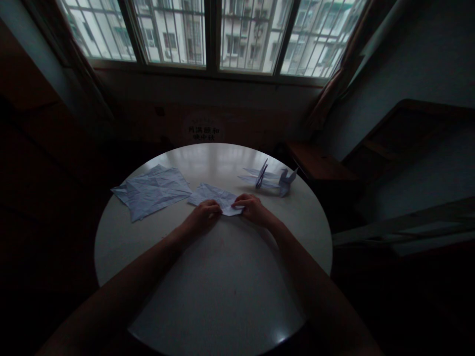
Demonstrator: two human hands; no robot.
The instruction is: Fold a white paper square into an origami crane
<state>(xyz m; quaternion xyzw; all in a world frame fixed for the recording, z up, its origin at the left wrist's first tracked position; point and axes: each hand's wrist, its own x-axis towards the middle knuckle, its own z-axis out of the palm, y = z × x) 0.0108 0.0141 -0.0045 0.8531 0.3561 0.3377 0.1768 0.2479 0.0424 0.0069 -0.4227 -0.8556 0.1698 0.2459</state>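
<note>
A creased sheet of white paper [215, 192] lies on the round white table in front of me, its near edge folded over. My left hand [206, 212] pinches the near left part of that edge, fingers closed on the paper. On the other side, my right hand [253, 207] grips the right end, with the index finger lying across the fold. Both hands rest low, close to the tabletop. The parts of the paper under my fingers are hidden.
Several creased paper sheets [158, 190] lie stacked at the table's left. Folded paper cranes [285, 183] stand at the back right. The round table [222, 291] has a wooden stool or bench [319, 160] beyond its right edge. A barred window [211, 37] is behind.
</note>
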